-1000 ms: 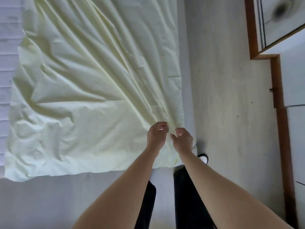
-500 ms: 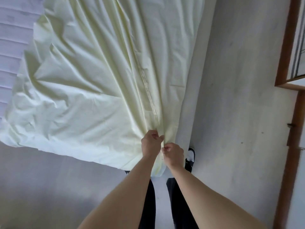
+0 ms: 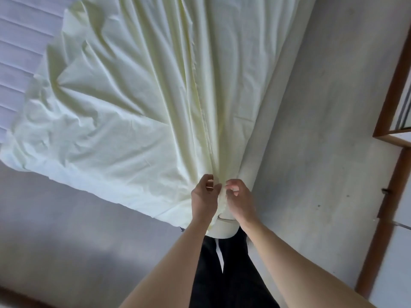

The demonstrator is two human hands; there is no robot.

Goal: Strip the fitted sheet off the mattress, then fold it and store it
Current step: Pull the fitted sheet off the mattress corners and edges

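The pale yellow fitted sheet (image 3: 124, 103) lies rumpled and loose over the mattress, its folds fanning out from the near corner. A bare quilted strip of mattress (image 3: 20, 52) shows at the far left. My left hand (image 3: 203, 198) and my right hand (image 3: 239, 201) sit side by side at that near corner, each pinching the gathered edge of the sheet. The sheet's hem bunches between my fingers and drapes over the mattress corner (image 3: 223, 227) just below them.
Grey floor (image 3: 322, 141) runs along the right side of the bed and in front of it at lower left. A wooden-framed cabinet or door (image 3: 391, 121) stands at the right edge. My dark-trousered legs (image 3: 222, 274) are right against the mattress corner.
The view has swung so the bed slants more. Both hands stayed together on the gathered sheet edge and drew it nearer to the mattress corner.
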